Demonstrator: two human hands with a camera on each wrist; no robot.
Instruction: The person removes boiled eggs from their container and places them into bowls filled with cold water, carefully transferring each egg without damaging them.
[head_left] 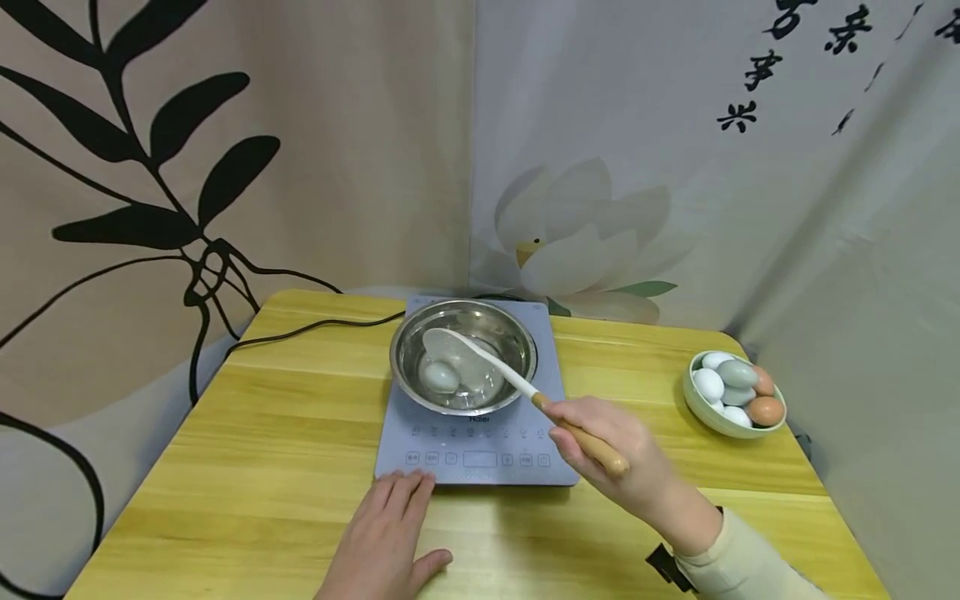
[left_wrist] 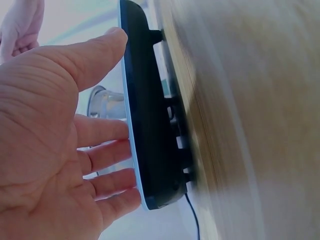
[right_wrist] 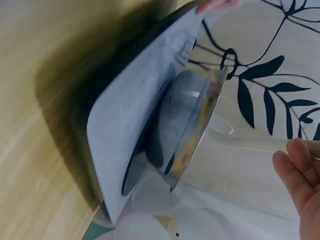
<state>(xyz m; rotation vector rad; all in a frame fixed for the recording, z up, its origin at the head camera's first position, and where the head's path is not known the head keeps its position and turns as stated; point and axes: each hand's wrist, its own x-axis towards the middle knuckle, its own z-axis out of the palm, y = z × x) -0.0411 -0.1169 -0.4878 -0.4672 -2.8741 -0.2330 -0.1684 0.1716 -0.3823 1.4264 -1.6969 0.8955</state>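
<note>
My right hand [head_left: 626, 454] grips the wooden handle of a white ladle [head_left: 491, 360]. The ladle's head is over and partly inside a steel bowl [head_left: 401, 367], where a pale egg [head_left: 440, 377] lies in clear liquid. Under the bowl is a grey induction cooktop [head_left: 480, 471]. My left hand [head_left: 386, 533] rests its extended fingertips on the cooktop's front left edge. The left wrist view shows that hand [left_wrist: 55, 130] with its thumb and fingers against the cooktop's side [left_wrist: 155, 115]. In the right wrist view, the ladle [right_wrist: 255, 144] slants above the bowl [right_wrist: 182, 122].
On the right of the wooden table [head_left: 285, 467] stands a light green bowl [head_left: 701, 404] holding several white, greenish and brown eggs [head_left: 765, 411]. A black cord [head_left: 322, 323] runs leftward from the cooktop. Printed curtains [head_left: 375, 150] hang behind and to the right.
</note>
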